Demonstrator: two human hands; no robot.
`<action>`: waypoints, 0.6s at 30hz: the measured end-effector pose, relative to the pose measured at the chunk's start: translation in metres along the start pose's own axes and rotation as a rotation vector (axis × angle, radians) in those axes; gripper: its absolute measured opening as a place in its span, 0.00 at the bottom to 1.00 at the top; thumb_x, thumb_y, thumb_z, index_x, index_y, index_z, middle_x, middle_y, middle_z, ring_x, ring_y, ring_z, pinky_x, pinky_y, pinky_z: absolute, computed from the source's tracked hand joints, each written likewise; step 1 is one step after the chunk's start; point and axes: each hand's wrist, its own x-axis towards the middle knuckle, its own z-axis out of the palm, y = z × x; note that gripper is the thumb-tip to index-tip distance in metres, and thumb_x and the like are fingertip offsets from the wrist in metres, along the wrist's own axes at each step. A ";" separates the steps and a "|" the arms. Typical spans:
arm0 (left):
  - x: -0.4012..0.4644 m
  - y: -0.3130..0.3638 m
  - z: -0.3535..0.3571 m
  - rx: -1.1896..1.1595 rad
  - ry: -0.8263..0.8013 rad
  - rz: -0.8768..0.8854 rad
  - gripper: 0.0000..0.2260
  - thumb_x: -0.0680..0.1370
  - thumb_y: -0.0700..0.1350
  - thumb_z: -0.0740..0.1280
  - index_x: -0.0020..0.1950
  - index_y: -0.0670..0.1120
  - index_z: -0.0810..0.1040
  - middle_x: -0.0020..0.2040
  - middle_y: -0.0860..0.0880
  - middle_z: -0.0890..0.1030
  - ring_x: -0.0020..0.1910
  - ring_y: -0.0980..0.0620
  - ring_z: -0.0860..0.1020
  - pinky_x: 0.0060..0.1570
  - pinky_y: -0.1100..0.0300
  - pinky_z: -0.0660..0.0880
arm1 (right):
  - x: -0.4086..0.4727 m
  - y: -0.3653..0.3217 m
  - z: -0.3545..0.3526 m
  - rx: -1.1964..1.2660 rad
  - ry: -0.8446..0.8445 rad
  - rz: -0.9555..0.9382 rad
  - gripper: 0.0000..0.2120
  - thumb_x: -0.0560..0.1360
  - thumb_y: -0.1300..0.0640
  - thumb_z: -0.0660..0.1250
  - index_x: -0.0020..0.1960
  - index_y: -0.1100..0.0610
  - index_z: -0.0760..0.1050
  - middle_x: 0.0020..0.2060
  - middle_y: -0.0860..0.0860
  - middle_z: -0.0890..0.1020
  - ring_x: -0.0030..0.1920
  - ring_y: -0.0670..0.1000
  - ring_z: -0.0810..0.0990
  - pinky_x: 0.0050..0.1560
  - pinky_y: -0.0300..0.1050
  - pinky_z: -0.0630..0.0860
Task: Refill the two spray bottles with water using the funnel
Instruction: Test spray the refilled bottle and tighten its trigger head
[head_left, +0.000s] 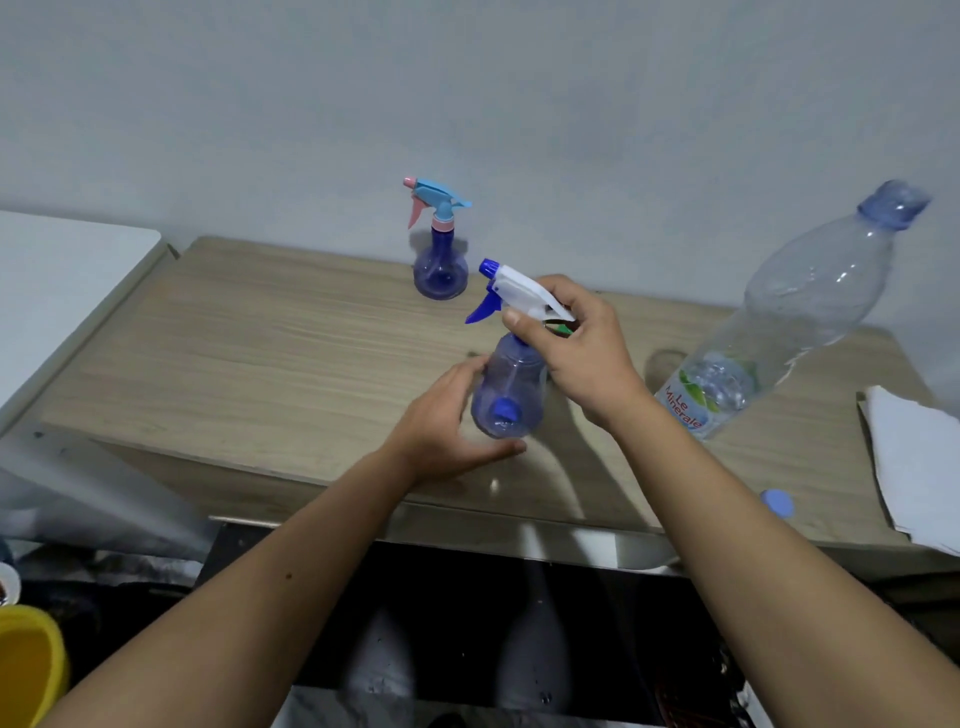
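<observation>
Right hand (582, 358) fingers pinched on white spray head (524, 293) of near spray bottle (511, 387), frame centre. Left hand (441, 426) cupped around its purple body, fingers loosely curled on it. Second spray bottle (440, 260) upright above centre, on wooden table (260, 338). Water bottle (795, 312) right side, uncapped; blue cap (777, 503) lower right

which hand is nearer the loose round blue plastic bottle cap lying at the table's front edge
Right. The right hand grips the white spray head, up and to the left of the loose round blue plastic bottle cap. The left hand, on the bottle's body, is farther left.
</observation>
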 end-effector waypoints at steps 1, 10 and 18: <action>0.004 0.003 0.002 -0.026 0.013 -0.003 0.47 0.68 0.63 0.82 0.81 0.50 0.67 0.75 0.55 0.76 0.72 0.57 0.76 0.71 0.57 0.74 | 0.002 0.000 -0.001 0.014 -0.012 0.001 0.08 0.77 0.62 0.77 0.53 0.52 0.82 0.39 0.40 0.82 0.39 0.40 0.78 0.44 0.35 0.75; 0.017 -0.007 0.026 -0.154 0.133 -0.002 0.35 0.72 0.55 0.83 0.75 0.49 0.74 0.65 0.53 0.82 0.63 0.53 0.82 0.62 0.46 0.81 | 0.011 0.014 -0.014 0.012 -0.116 0.030 0.13 0.76 0.63 0.77 0.60 0.59 0.84 0.43 0.44 0.85 0.43 0.42 0.82 0.47 0.37 0.78; 0.020 -0.008 0.029 -0.174 0.137 0.012 0.34 0.73 0.50 0.84 0.75 0.46 0.74 0.65 0.51 0.82 0.62 0.52 0.82 0.62 0.51 0.82 | 0.007 0.030 -0.019 -0.009 -0.022 0.078 0.18 0.68 0.62 0.84 0.54 0.58 0.81 0.51 0.59 0.85 0.44 0.51 0.86 0.49 0.46 0.84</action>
